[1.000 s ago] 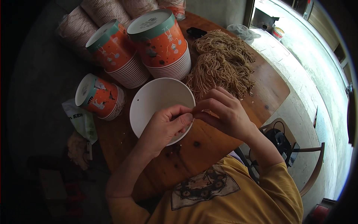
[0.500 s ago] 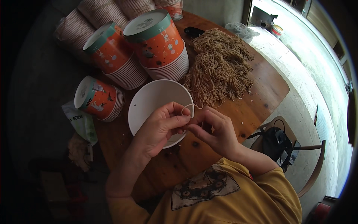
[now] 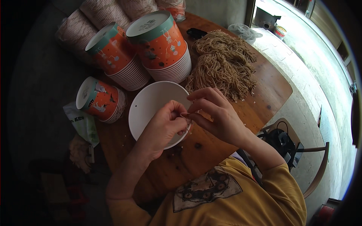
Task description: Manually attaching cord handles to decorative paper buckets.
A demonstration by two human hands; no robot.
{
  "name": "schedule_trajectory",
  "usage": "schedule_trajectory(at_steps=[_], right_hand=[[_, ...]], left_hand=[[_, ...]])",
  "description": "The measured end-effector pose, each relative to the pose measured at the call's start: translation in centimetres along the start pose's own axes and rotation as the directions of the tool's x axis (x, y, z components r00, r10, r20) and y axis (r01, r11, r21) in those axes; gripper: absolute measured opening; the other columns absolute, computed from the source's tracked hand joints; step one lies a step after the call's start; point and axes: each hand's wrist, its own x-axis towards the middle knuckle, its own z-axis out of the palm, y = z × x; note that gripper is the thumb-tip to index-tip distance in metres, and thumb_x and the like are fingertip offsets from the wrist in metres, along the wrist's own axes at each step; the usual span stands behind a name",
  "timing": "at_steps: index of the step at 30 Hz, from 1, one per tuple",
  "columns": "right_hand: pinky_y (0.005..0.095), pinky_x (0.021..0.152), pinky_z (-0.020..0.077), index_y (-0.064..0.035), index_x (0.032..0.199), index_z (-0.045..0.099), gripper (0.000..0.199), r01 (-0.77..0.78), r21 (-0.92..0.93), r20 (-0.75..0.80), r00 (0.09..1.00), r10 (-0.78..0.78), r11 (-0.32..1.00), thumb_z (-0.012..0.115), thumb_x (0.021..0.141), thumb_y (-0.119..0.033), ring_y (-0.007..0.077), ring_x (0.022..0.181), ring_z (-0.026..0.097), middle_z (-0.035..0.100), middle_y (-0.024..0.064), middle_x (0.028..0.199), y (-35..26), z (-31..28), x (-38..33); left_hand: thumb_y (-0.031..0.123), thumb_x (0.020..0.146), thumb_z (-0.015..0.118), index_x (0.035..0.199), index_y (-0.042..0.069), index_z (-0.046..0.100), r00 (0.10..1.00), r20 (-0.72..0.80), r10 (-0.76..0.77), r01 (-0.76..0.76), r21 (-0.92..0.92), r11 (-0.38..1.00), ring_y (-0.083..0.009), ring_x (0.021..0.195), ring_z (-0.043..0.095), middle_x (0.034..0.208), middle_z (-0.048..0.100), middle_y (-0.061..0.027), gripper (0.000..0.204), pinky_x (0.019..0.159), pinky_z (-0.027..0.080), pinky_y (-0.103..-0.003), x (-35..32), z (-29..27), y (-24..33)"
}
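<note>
A white paper bucket [image 3: 151,101] lies with its mouth toward me, a small dark hole in its far-left wall. Over its right rim my left hand [image 3: 166,122] is closed, thumb and curled fingers pinching a thin pale cord [image 3: 189,122]. Opposite it, my right hand [image 3: 218,113] pinches the same cord between thumb and fingertips, its other fingers raised. Whether the cord passes through the bucket wall is hidden by my fingers. Behind the right hand lies a big heap of tan cords [image 3: 222,64].
Orange and green paper bucket stacks [image 3: 162,45] stand upside down behind the white one. A shorter stack [image 3: 100,98] leans at the left. Wrapped stacks [image 3: 105,15] fill the back. A black bag [image 3: 281,141] rests on a chair at right.
The loop of cord above my fingers has been drawn down between them. My right hand has risen slightly and spread its upper fingers; my left fingers have curled tighter.
</note>
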Motion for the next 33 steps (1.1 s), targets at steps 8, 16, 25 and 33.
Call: schedule_trajectory(at_steps=[8, 16, 25, 33], right_hand=[[0.0339, 0.068, 0.0500, -0.0029, 0.092, 0.052, 0.012, -0.234, 0.228, 0.107, 0.971, 0.214, 0.945, 0.059, 0.082, -0.007, 0.0265, 0.081, 0.059, 0.054, 0.0122, 0.094, -0.9, -0.5, -0.4], [0.0270, 0.051, 0.0405, -0.0043, 0.094, 0.059, 0.017, -0.244, 0.176, 0.102, 0.968, 0.229, 0.954, 0.068, 0.081, -0.011, 0.0124, 0.056, 0.049, 0.050, 0.0047, 0.071, -1.1, -0.1, -0.8], [0.0267, 0.052, 0.0415, -0.0048, 0.086, 0.059, 0.015, -0.300, 0.129, 0.014, 0.954, 0.300, 0.945, 0.071, 0.079, -0.011, 0.0132, 0.057, 0.052, 0.053, 0.0046, 0.071, -2.1, 0.3, -1.3], [0.0314, 0.055, 0.0477, -0.0056, 0.091, 0.059, 0.015, -0.333, 0.145, 0.058, 0.943, 0.328, 0.932, 0.068, 0.082, -0.015, 0.0200, 0.063, 0.060, 0.058, 0.0076, 0.078, -2.3, -0.2, -1.7]], left_hand=[[0.000, 0.084, 0.055, 0.094, 0.006, 0.048, 0.982, 0.174, -0.072, 0.061, 0.073, 0.995, -0.0085, 0.074, 0.054, 0.085, 0.056, -0.0034, 0.014, 0.067, 0.043, -0.021, 1.4, -1.5, 0.9], [0.001, 0.085, 0.058, 0.098, 0.005, 0.049, 0.943, 0.295, -0.157, 0.149, 0.048, 0.988, -0.0104, 0.079, 0.058, 0.088, 0.059, -0.0050, 0.017, 0.071, 0.047, -0.023, 2.2, -2.5, 1.2], [-0.003, 0.082, 0.059, 0.101, 0.004, 0.047, 0.966, 0.219, -0.138, 0.128, 0.060, 0.990, -0.0094, 0.086, 0.055, 0.094, 0.053, -0.0041, 0.023, 0.077, 0.048, -0.023, 1.2, -1.7, 1.4], [-0.004, 0.082, 0.059, 0.106, 0.005, 0.044, 0.988, 0.149, 0.047, -0.080, 0.223, 0.971, -0.0067, 0.086, 0.052, 0.093, 0.050, -0.0027, 0.030, 0.079, 0.048, -0.022, 0.7, -0.7, 0.8]])
